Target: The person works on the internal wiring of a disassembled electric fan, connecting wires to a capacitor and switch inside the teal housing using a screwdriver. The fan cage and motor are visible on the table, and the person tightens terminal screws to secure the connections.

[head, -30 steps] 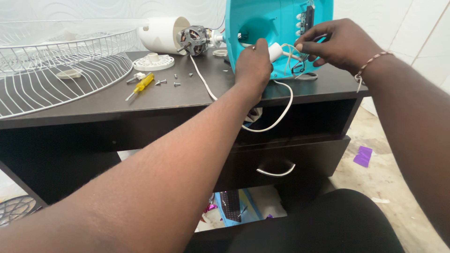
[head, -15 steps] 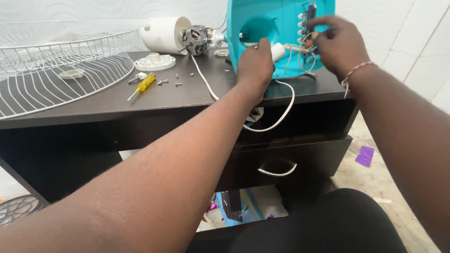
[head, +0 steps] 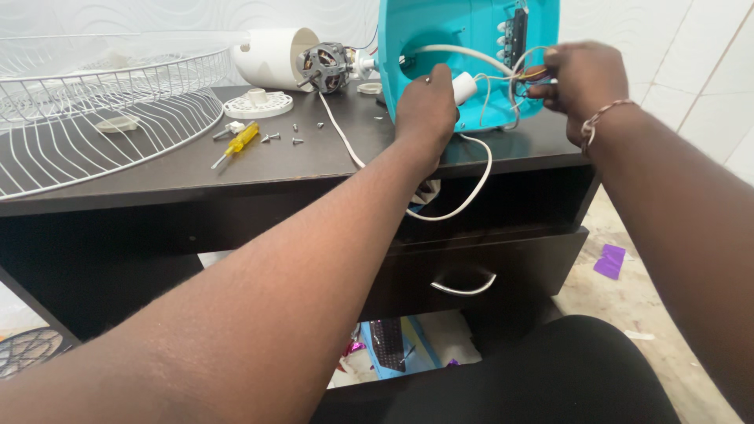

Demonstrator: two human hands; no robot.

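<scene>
Dark desk (head: 157, 169): two hands (head: 424, 110) (head: 569, 78) gripping one teal housing (head: 440, 31) and wires (head: 526, 74).

Glossy smooth teal plastic housing (head: 471, 47), white rubbery cord (head: 471, 169), matt dark wood-look desk (head: 314, 157), white-coated wire metal grille (head: 102, 118) far left, yellow translucent plastic screwdriver (head: 236, 143), bare metal motor (head: 323, 67).

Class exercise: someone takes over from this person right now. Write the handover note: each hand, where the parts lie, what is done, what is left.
Left hand: braces the upright turquoise plastic fan base beside its white cylindrical capacitor.
Right hand: fingers pinch the thin coloured wires below the switch block.
Done: the base is open; the bare electric motor, white wire fan guard, loose screws and yellow-handled screwdriver lie on the dark desk.
Left: wiring, reassembly.
</scene>
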